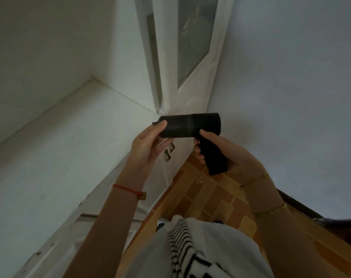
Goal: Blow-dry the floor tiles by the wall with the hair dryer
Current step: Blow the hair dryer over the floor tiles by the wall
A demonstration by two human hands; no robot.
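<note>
The dryer [190, 125] is held up in mid-air in front of the person, level, its barrel a matte black cylinder lying sideways with a thin seam ringing it past the middle and its stubby black handle angling down from the right end. The right hand [220, 155] is wrapped around that handle, thumb up against the barrel's underside and fingers curled round the front. The left hand [146, 145] pinches the barrel's left end, thumb on top near the rim and fingers underneath, palm half open. A red cord [128, 190] with a small brown bead circles the left wrist; thin gold chains [271, 211] sit on the right wrist and forearm. Below the hands lies the floor [202, 197], laid in rectangular tiles of orange and brown in a staggered, brick-like pattern with pale joints, narrowing toward a corner. A plain pale wall [291, 87] with a smooth matte face rises on the right, meeting the tiles in a straight line. On the left stands a white painted cabinet [50, 167], its top flat and chalky, its edge chipped, with two small dark handles [169, 152] on the front. Behind the dryer a white-framed door [192, 47] with frosted glass panes closes the corner. A light garment with a black-and-white striped cloth [182, 243] fills the bottom of the view.
</note>
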